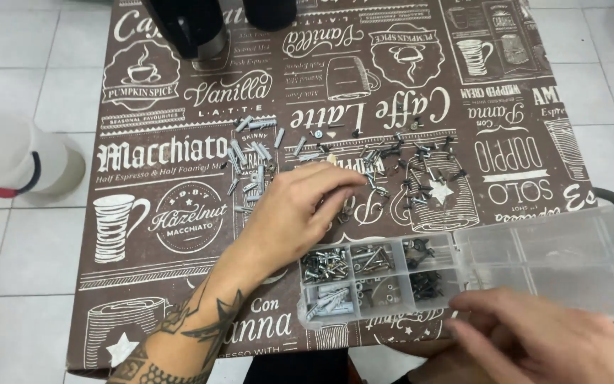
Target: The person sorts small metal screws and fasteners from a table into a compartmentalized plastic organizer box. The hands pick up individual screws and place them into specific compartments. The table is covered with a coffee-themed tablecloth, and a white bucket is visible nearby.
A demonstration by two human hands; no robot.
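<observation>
My left hand (300,213) reaches across the brown printed tablecloth (172,235), its fingertips on the loose pile of small screws and dark fasteners (392,167); whether it pinches one I cannot tell. Grey wall plugs (250,153) lie scattered just left of the hand. A clear plastic organiser box (378,274) sits at the near edge, its compartments holding screws, plugs and black fasteners. Its open lid (556,256) stretches to the right. My right hand (541,341) rests by the box's near right corner, fingers spread, touching the lid edge.
Two dark cylindrical containers (200,28) stand at the table's far edge. A white container with a red and dark band (15,160) sits on the tiled floor to the left. The table's near edge is right by the box.
</observation>
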